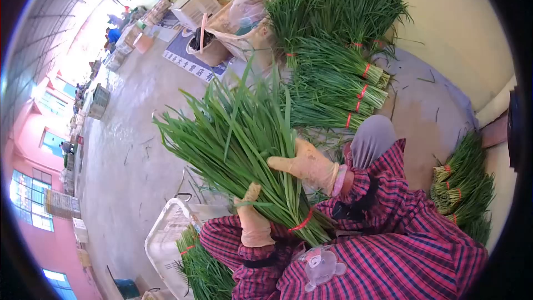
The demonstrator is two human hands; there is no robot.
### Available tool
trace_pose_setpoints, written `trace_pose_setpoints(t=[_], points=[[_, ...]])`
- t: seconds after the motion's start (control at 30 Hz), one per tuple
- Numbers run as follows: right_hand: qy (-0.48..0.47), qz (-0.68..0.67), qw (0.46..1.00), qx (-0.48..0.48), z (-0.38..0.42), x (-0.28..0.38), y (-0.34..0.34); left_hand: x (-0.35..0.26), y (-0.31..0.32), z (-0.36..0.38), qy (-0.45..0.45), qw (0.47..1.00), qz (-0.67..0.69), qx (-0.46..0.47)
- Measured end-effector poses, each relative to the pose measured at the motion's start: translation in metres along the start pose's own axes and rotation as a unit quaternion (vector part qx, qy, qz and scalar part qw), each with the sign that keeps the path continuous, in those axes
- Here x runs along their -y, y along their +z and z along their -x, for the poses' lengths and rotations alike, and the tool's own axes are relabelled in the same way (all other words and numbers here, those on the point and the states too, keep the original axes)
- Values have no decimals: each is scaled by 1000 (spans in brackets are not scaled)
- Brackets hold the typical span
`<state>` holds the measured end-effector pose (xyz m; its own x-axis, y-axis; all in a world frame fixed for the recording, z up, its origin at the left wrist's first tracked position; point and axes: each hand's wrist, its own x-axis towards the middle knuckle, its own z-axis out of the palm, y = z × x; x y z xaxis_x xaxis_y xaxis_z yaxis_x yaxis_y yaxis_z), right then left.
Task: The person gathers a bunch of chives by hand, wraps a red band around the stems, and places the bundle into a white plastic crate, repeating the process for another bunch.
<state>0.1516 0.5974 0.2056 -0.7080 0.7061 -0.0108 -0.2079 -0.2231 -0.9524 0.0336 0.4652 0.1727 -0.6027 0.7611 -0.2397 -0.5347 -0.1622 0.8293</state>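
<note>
A large bunch of garlic chives (pixel 233 139) lies tilted across my lap, its leaves fanning up and to the left. A red band (pixel 302 221) circles it near the stem end. My right hand (pixel 308 165), in a pale glove, grips the bunch from the right with the thumb over the leaves; the other fingers are mostly hidden. Lower on the other side, my gloved left hand (pixel 255 219) clasps the bunch, its thumb up and its fingers hidden beneath the leaves.
Tied chive bundles (pixel 338 89) are piled against the wall, with more bundles (pixel 452 189) at right. A white plastic basket (pixel 166 228) stands at lower left beside another bundle (pixel 202 266). Beyond are a bucket (pixel 208 50), a bag-lined container (pixel 244 30) and a cardboard box (pixel 194 8).
</note>
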Motion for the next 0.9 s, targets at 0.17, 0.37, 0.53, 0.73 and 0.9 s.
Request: trace_pose_setpoints(t=[0.17,0.37,0.53,0.73,0.9], points=[[-13,-94,994,50,-9,35,15,-66,10,-15,-24,999,-10,24],[61,-199,965,158,18,23,50,-136,-26,16,-65,984,-165,23],[218,-196,943,157,62,-31,86,-133,-58,72,-142,969,-201,-26],[314,-162,926,135,69,-78,95,-88,-125,93,-124,958,-228,-118],[305,-149,932,123,67,-96,97,-74,-97,123,264,809,-467,-241]])
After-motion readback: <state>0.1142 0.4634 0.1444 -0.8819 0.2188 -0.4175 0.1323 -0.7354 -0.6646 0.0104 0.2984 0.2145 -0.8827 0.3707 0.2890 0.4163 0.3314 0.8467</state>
